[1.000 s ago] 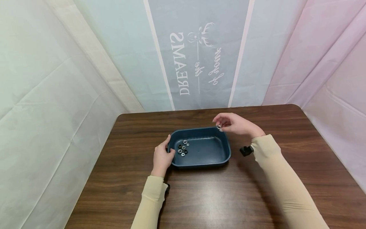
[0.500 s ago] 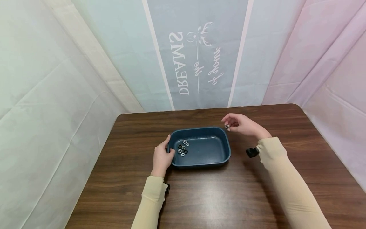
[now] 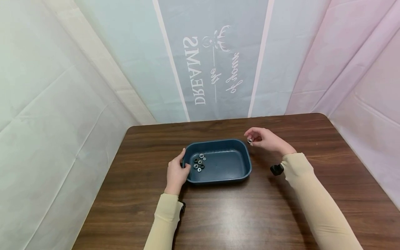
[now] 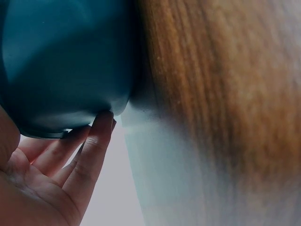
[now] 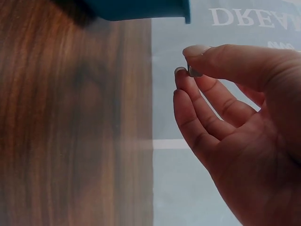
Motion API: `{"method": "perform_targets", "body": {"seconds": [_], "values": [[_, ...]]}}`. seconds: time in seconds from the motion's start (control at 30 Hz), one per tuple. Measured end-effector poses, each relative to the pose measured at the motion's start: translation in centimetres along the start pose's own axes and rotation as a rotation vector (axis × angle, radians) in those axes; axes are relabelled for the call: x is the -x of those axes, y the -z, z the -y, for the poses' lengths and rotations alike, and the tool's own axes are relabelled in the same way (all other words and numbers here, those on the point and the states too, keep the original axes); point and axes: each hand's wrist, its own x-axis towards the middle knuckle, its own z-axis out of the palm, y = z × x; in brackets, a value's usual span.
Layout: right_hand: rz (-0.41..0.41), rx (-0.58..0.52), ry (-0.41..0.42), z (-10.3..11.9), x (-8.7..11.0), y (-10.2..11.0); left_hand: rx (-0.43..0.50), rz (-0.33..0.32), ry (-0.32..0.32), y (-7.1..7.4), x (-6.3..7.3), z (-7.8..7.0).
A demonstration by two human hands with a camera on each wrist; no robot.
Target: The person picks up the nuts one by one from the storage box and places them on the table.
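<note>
A dark blue rectangular tray (image 3: 226, 166) lies on the table. My left hand (image 3: 176, 175) grips its left wall, thumb on the inside and fingers outside; the left wrist view shows the fingers (image 4: 87, 162) against the tray's outer wall. Several silver and black nuts (image 3: 200, 162) are clustered in the tray's left part, near that thumb. Just past the tray's far right corner, my right hand (image 3: 266, 140) pinches a silver nut (image 3: 249, 141) between thumb and fingertips. In the right wrist view this nut (image 5: 194, 71) is mostly covered by the thumb.
The brown wood-grain table (image 3: 225, 215) surrounds the tray on all sides. Behind its far edge hangs a pale cloth (image 3: 218, 80) with printed lettering, and light cloth (image 3: 56, 121) also hangs at both sides. Each wrist carries a small black device (image 3: 276, 169).
With the nut pinched in it, my right hand has moved right, from over the tray's far right corner to beside it. The left hand keeps its grip on the tray.
</note>
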Motion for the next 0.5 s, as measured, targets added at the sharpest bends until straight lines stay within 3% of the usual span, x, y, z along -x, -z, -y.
{"method": "perform_targets", "body": {"seconds": [0.5], "values": [[0.004,0.016,0.002,-1.3,0.3,-0.8,-0.003,0.000,0.005,-0.1,0.3,0.1]]}}
